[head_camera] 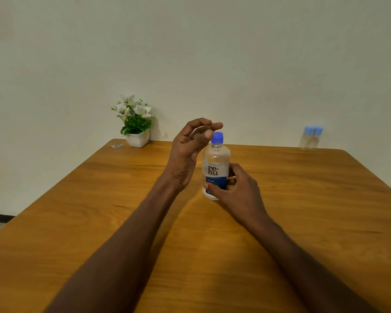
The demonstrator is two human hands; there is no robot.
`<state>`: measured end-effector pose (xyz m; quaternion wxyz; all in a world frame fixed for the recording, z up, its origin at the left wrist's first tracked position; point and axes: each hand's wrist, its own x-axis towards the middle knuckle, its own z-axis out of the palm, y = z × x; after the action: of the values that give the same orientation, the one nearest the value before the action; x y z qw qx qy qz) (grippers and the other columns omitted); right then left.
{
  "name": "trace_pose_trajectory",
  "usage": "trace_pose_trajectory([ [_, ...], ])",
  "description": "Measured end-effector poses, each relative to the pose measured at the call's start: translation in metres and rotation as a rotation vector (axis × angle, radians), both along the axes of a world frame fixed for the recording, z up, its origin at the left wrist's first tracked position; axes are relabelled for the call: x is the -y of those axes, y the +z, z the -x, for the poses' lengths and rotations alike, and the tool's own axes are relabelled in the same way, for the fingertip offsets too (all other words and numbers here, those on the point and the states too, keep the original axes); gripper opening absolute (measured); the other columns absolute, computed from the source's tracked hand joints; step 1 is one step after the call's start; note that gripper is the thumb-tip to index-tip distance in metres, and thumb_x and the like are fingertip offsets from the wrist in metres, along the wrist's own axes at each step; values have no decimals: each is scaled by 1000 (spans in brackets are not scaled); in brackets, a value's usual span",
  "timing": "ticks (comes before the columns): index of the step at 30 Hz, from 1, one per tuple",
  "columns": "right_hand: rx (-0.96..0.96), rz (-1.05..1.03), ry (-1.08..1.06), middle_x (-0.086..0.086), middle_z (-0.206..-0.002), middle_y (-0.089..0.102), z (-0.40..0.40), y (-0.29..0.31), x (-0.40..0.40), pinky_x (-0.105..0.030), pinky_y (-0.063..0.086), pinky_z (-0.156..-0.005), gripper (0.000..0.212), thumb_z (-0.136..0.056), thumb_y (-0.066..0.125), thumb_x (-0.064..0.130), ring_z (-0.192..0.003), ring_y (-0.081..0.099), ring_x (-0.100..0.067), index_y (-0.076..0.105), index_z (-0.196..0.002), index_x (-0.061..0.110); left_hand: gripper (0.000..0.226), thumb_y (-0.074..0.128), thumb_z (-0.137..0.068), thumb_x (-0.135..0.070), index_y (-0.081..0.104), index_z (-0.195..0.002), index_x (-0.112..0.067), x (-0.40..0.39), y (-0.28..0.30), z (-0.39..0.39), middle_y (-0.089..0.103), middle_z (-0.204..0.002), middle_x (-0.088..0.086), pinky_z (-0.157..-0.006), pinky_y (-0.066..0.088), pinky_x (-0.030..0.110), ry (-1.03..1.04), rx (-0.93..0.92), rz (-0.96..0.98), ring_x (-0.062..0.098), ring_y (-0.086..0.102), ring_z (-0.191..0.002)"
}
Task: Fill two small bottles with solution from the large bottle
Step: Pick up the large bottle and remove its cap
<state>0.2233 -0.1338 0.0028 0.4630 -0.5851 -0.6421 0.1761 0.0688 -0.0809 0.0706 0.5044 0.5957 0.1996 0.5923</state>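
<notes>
So the large bottle [216,170] stands upright around the middle of the wooden table [303,222], a bit toward the far edge. It's clear plastic with a white and blue "renu fresh" label, and its blue cap [217,137] is on.

The right hand [237,188] grips the lower part of the bottle from the right side, thumb across the front of the blue label, fingers curled round the back.

The left hand [187,152] hovers just left of the cap, holding nothing. Its fingers are loosely bent and spread a little, thumb tip right next to the cap; can't tell if it actually touches.

The two small bottles [310,137] sit at the far right corner of the table, right by the wall, side by side and touching or nearly so. Both are clear with light blue caps, a bit blurry.

At the far left corner there's a little white pot of white flowers [136,120], and a small scrap of something [116,145] lies just left of it, too small to make out.
</notes>
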Motion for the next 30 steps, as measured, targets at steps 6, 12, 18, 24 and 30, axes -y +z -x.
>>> trace_pose_trajectory([
  [6, 14, -12, 0, 6, -133, 65, -3, -3, 0, -14, 50, -74, 73, -80, 85, 48, -105, 62, -5, 52, -141, 25, 32, 76, -89, -8, 63, -118, -5, 4, 1, -5, 74, -119, 19, -105, 52, 44, 38, -52, 7, 32, 68, -122],
  [12, 34, -20, 5, 5, -133, 65, -3, -2, 0, -22, 56, -84, 73, -81, 84, 48, -109, 63, -9, 52, -141, 24, 34, 77, -89, -8, 63, -121, -8, 7, 11, -5, 75, -118, 21, -108, 51, 43, 111, 90, 87, 34, 70, -119],
  [18, 41, -35, 3, 9, -124, 66, -4, 1, 4, -16, 50, -75, 69, -79, 84, 53, -98, 62, -4, 55, -136, 26, 32, 82, -86, -13, 69, -115, -5, 15, -20, 27, 78, -104, 13, -101, 58, 47, 432, -91, 154, 27, 77, -99],
  [24, 75, -16, -30, 6, -131, 66, -3, 1, 4, -16, 48, -74, 76, -78, 83, 57, -102, 60, -5, 53, -140, 26, 27, 82, -88, -17, 74, -113, -21, 30, -45, 47, 71, -104, -9, -83, 59, 28, 586, -644, 154, 8, 68, -97],
  [30, 92, -5, -43, 3, -136, 66, -3, 1, 5, -24, 53, -84, 85, -75, 86, 55, -109, 60, -9, 51, -146, 23, 30, 85, -85, -21, 77, -113, -23, 28, -53, 52, 71, -108, -9, -72, 47, 14, 523, -951, 100, 4, 62, -91],
])
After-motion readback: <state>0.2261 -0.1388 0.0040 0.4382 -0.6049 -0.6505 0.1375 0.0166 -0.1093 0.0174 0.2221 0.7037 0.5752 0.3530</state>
